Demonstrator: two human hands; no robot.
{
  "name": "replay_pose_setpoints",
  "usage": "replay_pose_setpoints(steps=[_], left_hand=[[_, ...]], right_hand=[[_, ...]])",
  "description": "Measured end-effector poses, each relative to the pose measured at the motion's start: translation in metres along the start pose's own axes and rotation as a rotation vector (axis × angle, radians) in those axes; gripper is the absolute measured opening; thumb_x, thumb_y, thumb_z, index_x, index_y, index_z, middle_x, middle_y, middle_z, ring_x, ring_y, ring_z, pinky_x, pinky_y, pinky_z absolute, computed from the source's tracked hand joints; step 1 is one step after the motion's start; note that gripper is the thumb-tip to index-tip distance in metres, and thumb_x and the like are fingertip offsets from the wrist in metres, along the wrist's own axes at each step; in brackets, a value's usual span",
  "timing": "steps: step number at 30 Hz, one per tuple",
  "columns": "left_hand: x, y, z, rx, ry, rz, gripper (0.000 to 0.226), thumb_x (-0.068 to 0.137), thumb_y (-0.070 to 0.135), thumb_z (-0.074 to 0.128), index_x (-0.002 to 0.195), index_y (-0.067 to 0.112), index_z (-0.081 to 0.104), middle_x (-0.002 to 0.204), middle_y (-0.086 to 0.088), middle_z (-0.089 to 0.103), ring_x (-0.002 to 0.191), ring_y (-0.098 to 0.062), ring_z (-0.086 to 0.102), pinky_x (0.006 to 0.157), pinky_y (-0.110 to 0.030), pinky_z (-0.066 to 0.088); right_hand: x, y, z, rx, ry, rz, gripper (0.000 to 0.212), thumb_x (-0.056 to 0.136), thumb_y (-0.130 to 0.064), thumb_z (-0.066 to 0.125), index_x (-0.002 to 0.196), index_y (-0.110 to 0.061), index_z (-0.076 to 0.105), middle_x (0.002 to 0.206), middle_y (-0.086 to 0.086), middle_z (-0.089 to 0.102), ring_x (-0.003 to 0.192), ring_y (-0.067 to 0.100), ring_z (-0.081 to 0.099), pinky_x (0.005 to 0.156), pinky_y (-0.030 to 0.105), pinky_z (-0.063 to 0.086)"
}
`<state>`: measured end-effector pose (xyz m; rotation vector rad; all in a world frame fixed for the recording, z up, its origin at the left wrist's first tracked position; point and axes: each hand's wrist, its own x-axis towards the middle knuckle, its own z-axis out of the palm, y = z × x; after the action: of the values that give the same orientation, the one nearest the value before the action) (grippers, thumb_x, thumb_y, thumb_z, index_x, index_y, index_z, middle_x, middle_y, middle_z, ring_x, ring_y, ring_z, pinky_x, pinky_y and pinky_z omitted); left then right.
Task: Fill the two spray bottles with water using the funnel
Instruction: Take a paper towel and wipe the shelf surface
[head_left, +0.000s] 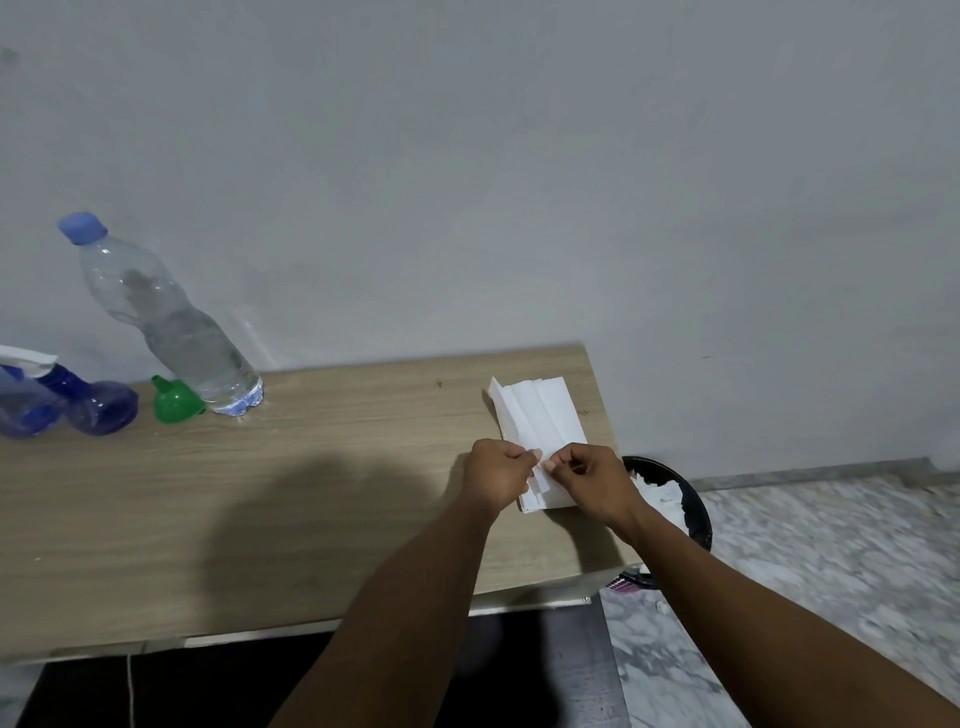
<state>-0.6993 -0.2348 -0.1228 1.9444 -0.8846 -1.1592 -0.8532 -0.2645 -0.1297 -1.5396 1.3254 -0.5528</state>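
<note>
Two blue spray bottles (98, 405) stand at the table's far left, partly cut off by the frame edge, one with a white trigger head. A green funnel (176, 401) sits upside down beside them. Behind it stands a clear water bottle (171, 322) with a blue cap on. At the table's right end lies a stack of white paper tissues (540, 415). My left hand (496, 473) and my right hand (597, 480) both pinch the near edge of the top tissue, far from the bottles.
The wooden table (260, 493) runs along a grey wall. A black bin (691, 499) holding crumpled white paper stands on the marble floor just past the table's right edge. A thin cord hangs below the front edge at the left.
</note>
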Motion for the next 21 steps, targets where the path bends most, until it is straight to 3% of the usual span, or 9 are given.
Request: replay_pose_setpoints(steps=[4,6,8,12,17,21], left_hand=[[0.004,-0.001,0.001,-0.054,0.051,-0.044,0.017,0.093,0.018,0.067,0.079,0.009,0.067,0.075,-0.010,0.070,0.064,-0.024,0.070,0.053,-0.019,0.048],[0.006,-0.002,-0.002,-0.033,0.068,-0.049,0.016,0.091,0.018,0.064,0.077,0.010,0.065,0.075,-0.009,0.067,0.068,-0.026,0.070,0.060,-0.025,0.050],[0.007,-0.001,-0.007,-0.029,0.086,-0.043,0.014,0.087,0.016,0.062,0.074,0.012,0.062,0.069,-0.007,0.058,0.063,-0.022,0.058,0.061,-0.028,0.048],[0.010,0.006,-0.016,-0.101,0.077,-0.032,0.014,0.081,0.017,0.060,0.069,0.014,0.055,0.066,-0.007,0.048,0.063,-0.020,0.048,0.060,-0.030,0.046],[0.017,0.025,-0.019,-0.217,0.008,-0.030,0.023,0.092,0.012,0.058,0.071,0.013,0.051,0.069,-0.006,0.050,0.063,-0.020,0.053,0.055,-0.028,0.053],[0.018,0.033,-0.017,-0.231,-0.043,-0.034,0.020,0.093,0.017,0.060,0.074,0.013,0.057,0.074,-0.005,0.055,0.070,-0.022,0.056,0.063,-0.033,0.056]], right_hand=[[0.002,-0.001,-0.004,-0.061,0.104,0.043,0.018,0.097,-0.016,0.054,0.095,-0.018,0.071,0.100,-0.004,0.070,0.092,0.014,0.062,0.073,0.020,0.043],[0.003,0.003,-0.007,-0.140,0.089,0.060,0.028,0.097,-0.007,0.046,0.109,-0.016,0.069,0.114,-0.001,0.066,0.104,0.017,0.059,0.081,0.021,0.042],[0.003,0.009,-0.010,-0.244,0.023,0.080,0.032,0.098,-0.006,0.043,0.120,-0.013,0.067,0.127,0.004,0.063,0.115,0.019,0.057,0.091,0.019,0.038],[0.003,0.015,-0.010,-0.387,-0.055,0.051,0.034,0.090,-0.017,0.064,0.124,-0.015,0.062,0.137,0.007,0.055,0.122,0.023,0.054,0.100,0.026,0.042],[0.004,0.016,-0.004,-0.493,-0.038,0.057,0.066,0.072,-0.044,0.081,0.128,-0.018,0.057,0.134,0.004,0.052,0.118,0.022,0.053,0.098,0.033,0.048],[0.007,0.017,0.001,-0.471,0.026,0.048,0.057,0.076,-0.039,0.082,0.122,-0.016,0.060,0.131,0.006,0.056,0.112,0.022,0.056,0.095,0.033,0.049]])
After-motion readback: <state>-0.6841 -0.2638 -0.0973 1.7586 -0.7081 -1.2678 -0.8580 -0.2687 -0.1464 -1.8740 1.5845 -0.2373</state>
